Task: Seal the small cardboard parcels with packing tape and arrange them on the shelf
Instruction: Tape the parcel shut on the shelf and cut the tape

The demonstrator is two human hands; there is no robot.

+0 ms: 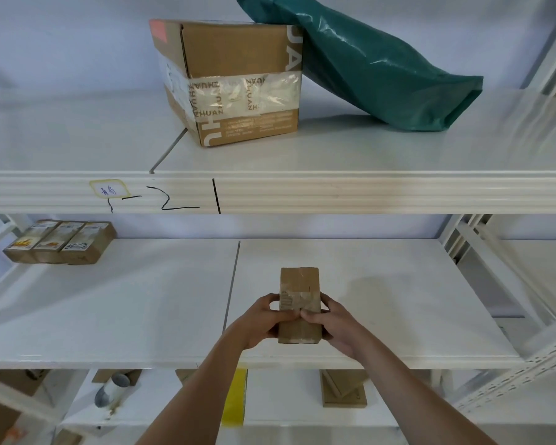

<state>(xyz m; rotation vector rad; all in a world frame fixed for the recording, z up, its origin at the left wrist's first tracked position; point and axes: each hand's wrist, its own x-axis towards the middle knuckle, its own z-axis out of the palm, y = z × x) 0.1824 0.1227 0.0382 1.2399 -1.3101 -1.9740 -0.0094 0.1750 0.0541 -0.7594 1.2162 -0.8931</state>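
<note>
Small brown cardboard parcel, taped across top: over middle white shelf, near front edge, right of board seam. Contact with shelf surface cannot be told. Left hand grips parcel's left side, fingers curled round it; right hand grips right side likewise, thumbs meeting on top face. Three small labelled brown parcels in row, touching, at shelf's far left corner. Upper shelf: large taped cardboard box, green plastic bag leaning against it.
</note>
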